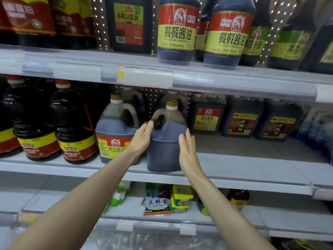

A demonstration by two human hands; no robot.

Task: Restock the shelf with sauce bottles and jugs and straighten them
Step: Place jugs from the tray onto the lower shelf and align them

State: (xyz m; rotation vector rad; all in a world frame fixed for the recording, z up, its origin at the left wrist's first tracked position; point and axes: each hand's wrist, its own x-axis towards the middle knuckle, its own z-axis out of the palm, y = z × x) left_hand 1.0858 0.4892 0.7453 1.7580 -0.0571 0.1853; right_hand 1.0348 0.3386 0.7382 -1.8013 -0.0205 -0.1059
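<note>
Head view, left hand point(144, 136), right hand point(187, 150), both open flat against dark jug point(166, 141)

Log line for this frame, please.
jug upright on shelf | left hand, right hand flat on its sides | no label showing

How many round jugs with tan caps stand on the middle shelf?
4: the labelled front jug, the plain jug between the left hand and the right hand, the left rear jug and the right rear jug behind them. More may be hidden.
</note>
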